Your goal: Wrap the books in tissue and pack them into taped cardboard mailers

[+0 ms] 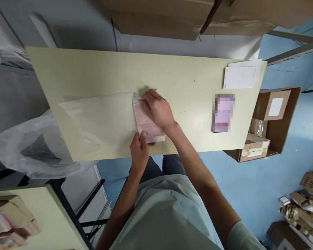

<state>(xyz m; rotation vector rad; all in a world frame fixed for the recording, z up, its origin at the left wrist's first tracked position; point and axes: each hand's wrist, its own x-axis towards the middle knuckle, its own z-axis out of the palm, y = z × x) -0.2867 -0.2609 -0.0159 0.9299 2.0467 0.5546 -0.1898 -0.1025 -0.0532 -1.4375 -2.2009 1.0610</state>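
A small pink packet (146, 122) lies near the front edge of a pale yellow table (99, 73). My right hand (158, 108) rests on top of it, fingers curled over its far end. My left hand (139, 149) pinches the packet's near edge from below. A thin translucent sheet or bag (99, 118) stretches leftwards from the packet across the table. Whether the packet sits inside the sheet I cannot tell.
White cards (241, 74) lie at the table's right far corner, with a blurred small item (223, 113) near them. An open cardboard box (271, 121) with smaller boxes stands on the blue floor at right. A clear plastic bag (33, 146) hangs at left. Big cartons (187, 17) behind.
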